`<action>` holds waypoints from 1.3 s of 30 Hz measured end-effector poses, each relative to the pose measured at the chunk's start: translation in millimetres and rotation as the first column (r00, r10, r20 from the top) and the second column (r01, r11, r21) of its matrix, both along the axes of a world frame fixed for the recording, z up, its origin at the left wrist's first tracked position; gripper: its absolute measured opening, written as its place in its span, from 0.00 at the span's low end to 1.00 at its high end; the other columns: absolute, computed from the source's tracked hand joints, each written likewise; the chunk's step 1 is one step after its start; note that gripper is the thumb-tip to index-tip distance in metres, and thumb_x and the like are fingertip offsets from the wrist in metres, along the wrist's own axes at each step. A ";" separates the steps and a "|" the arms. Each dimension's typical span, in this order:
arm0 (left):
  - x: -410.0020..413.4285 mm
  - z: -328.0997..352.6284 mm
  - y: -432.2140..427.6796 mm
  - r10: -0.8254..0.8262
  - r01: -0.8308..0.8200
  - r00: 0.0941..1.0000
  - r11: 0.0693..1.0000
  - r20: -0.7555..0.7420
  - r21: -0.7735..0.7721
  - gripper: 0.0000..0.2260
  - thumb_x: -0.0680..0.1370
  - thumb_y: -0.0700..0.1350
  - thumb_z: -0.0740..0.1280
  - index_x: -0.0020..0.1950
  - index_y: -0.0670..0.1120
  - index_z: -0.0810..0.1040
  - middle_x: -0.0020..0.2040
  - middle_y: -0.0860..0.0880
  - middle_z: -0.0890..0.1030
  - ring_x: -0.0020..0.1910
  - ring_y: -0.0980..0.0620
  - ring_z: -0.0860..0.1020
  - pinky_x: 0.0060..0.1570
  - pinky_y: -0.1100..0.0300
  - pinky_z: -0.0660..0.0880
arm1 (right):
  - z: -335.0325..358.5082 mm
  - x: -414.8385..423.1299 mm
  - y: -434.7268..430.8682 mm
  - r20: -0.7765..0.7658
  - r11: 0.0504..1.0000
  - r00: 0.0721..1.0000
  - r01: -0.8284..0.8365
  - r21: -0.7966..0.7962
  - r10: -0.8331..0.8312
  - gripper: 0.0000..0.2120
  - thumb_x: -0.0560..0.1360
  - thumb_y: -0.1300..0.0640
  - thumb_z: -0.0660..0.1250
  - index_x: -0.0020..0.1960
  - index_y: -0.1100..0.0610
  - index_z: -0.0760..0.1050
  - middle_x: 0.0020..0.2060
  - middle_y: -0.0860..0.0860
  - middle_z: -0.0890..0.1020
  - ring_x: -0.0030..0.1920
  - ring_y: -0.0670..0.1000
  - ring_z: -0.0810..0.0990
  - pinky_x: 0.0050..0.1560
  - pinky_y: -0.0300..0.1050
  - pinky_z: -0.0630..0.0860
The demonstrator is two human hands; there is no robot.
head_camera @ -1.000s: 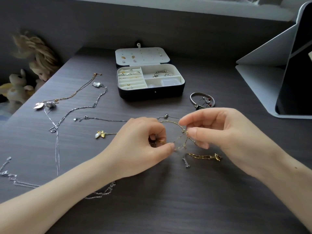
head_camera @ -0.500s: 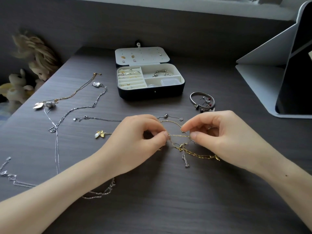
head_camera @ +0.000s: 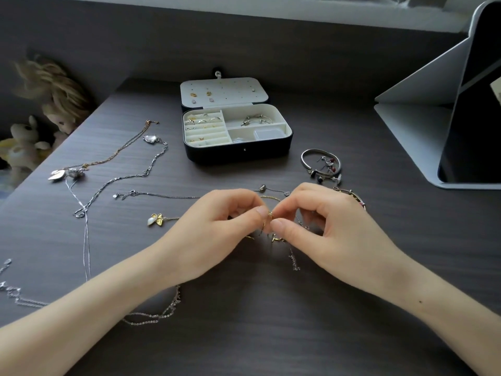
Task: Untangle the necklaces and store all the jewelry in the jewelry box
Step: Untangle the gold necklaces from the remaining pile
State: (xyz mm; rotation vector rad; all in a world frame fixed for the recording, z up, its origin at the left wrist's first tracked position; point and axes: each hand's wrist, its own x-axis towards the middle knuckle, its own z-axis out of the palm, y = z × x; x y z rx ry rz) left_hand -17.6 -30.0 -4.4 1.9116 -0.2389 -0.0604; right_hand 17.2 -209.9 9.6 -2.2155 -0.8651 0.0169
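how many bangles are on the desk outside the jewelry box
2: a silver bangle right of the jewelry box, and a second bangle peeking out behind the right hand, mostly hidden. More may be hidden.

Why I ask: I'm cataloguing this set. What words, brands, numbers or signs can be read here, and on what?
No readable text anywhere.
Jewelry box: no lettering shows on its lid or front.
Pale patch on the dark screen at the right edge: cut off by the frame and too small to read.
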 end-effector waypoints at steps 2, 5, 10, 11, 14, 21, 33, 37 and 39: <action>-0.3 0.3 -0.6 -0.007 0.006 1.000 1.000 0.013 0.018 0.13 0.73 0.55 0.61 0.37 0.48 0.78 0.32 0.56 0.78 0.34 0.58 0.73 0.38 0.66 0.68 | 0.0 -0.9 0.0 0.023 1.000 1.000 0.006 -0.001 -0.006 0.03 0.70 0.47 0.67 0.40 0.45 0.78 0.33 0.38 0.73 0.36 0.42 0.71 0.38 0.32 0.64; -0.1 -1.4 0.4 0.006 -0.009 0.999 0.998 0.047 0.061 0.16 0.73 0.57 0.59 0.39 0.47 0.77 0.36 0.50 0.79 0.38 0.47 0.75 0.42 0.55 0.71 | 1.3 -0.9 0.0 0.016 1.000 1.000 -0.009 -0.023 0.009 0.04 0.71 0.49 0.66 0.38 0.45 0.76 0.32 0.38 0.73 0.36 0.41 0.71 0.37 0.31 0.64; -1.0 -2.0 0.6 0.056 -0.085 0.989 0.973 0.139 0.214 0.14 0.77 0.54 0.58 0.35 0.51 0.74 0.34 0.54 0.77 0.35 0.55 0.74 0.40 0.58 0.71 | 6.0 1.3 -1.2 -0.197 0.998 0.980 -0.025 0.059 0.036 0.05 0.70 0.50 0.64 0.37 0.50 0.75 0.31 0.40 0.76 0.32 0.43 0.72 0.35 0.36 0.67; -1.1 -1.5 0.0 0.062 -0.098 0.986 0.966 0.155 0.240 0.14 0.77 0.53 0.57 0.34 0.52 0.74 0.33 0.56 0.77 0.35 0.57 0.74 0.39 0.60 0.70 | 7.2 1.5 -1.4 -0.251 0.995 0.967 -0.026 0.095 0.049 0.06 0.70 0.51 0.64 0.37 0.52 0.75 0.31 0.42 0.77 0.31 0.44 0.72 0.35 0.39 0.70; -1.0 -0.5 -1.1 0.058 -0.099 0.985 0.962 0.163 0.256 0.14 0.77 0.52 0.56 0.34 0.51 0.73 0.32 0.57 0.77 0.35 0.57 0.75 0.39 0.61 0.70 | 9.1 1.1 -1.3 -0.348 0.984 0.933 -0.030 0.174 0.090 0.06 0.70 0.53 0.64 0.38 0.55 0.75 0.35 0.50 0.81 0.35 0.52 0.76 0.39 0.46 0.74; -1.1 0.4 -0.5 0.060 -0.099 0.985 0.963 0.159 0.252 0.14 0.78 0.53 0.56 0.34 0.53 0.71 0.30 0.56 0.77 0.33 0.58 0.74 0.37 0.63 0.68 | 13.4 -0.1 0.5 -0.523 0.961 0.841 0.013 0.277 0.139 0.07 0.76 0.67 0.62 0.40 0.61 0.72 0.32 0.52 0.81 0.31 0.43 0.75 0.35 0.36 0.72; -1.6 -1.1 0.3 0.085 -0.237 0.909 0.911 0.409 0.339 0.12 0.76 0.54 0.58 0.39 0.50 0.76 0.36 0.59 0.73 0.39 0.55 0.72 0.43 0.58 0.68 | 13.3 -1.5 2.1 -0.501 0.969 0.855 -0.004 0.247 0.132 0.04 0.77 0.66 0.62 0.42 0.63 0.73 0.35 0.50 0.84 0.33 0.41 0.75 0.38 0.38 0.72; -5.0 0.6 -0.5 0.080 -0.220 0.920 0.916 0.384 0.336 0.15 0.73 0.59 0.62 0.37 0.50 0.80 0.35 0.57 0.75 0.39 0.54 0.74 0.43 0.58 0.69 | 11.5 -1.6 0.4 -0.482 0.968 0.866 -0.011 0.249 0.134 0.04 0.76 0.65 0.63 0.43 0.64 0.74 0.32 0.49 0.82 0.32 0.40 0.76 0.37 0.33 0.73; -5.1 1.0 -1.0 0.090 -0.248 0.906 0.904 0.413 0.347 0.13 0.71 0.59 0.65 0.37 0.51 0.81 0.36 0.57 0.76 0.39 0.55 0.74 0.41 0.59 0.70 | 11.3 -1.3 -0.7 -0.468 0.969 0.875 -0.009 0.245 0.126 0.04 0.76 0.64 0.64 0.43 0.63 0.75 0.32 0.51 0.82 0.32 0.41 0.77 0.37 0.34 0.74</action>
